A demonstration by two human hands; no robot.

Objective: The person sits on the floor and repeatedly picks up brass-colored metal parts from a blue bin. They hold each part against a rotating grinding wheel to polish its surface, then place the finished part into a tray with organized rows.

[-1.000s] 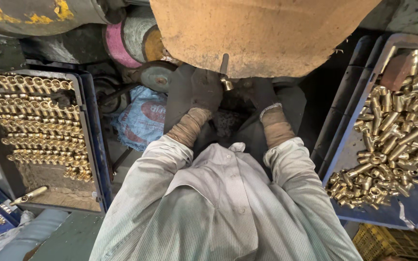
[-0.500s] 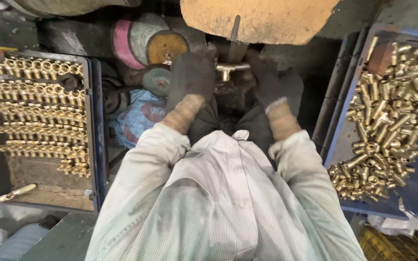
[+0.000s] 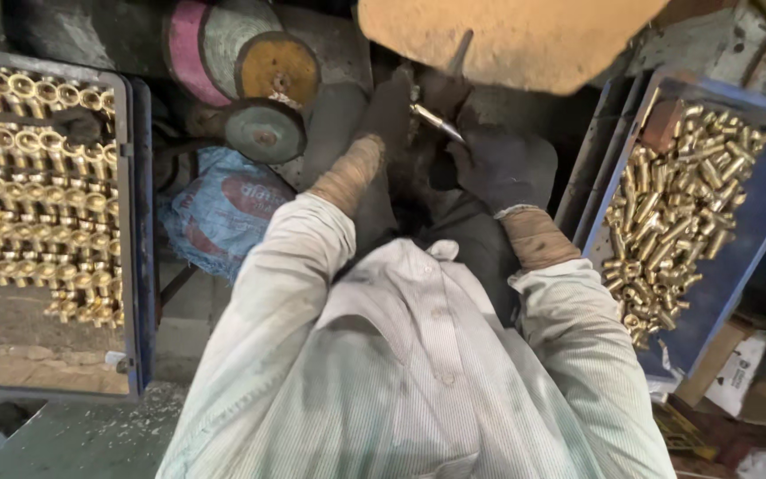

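Gloved left hand (image 3: 389, 111) and right hand (image 3: 500, 164), both closed on a brass fitting (image 3: 437, 121) beneath the tan buffing wheel (image 3: 507, 40), between a blue tray (image 3: 139, 231) of ordered fittings and a bin (image 3: 755, 222) of loose ones

Buffing wheel (image 3: 507, 35) cut by top edge — brass part (image 3: 436, 121) between hands blurred, shape unclear.

Blue tray (image 3: 139, 266) at left, full of shiny gold metal parts (image 3: 28, 177) in neat rows. Blue bin (image 3: 755, 231) at right, gold metal pieces (image 3: 676, 204) heaped loose inside. Round pink-edged wheel (image 3: 223, 53) and small grey disc (image 3: 263, 131) near top. Crumpled blue bag (image 3: 223, 208) below disc.
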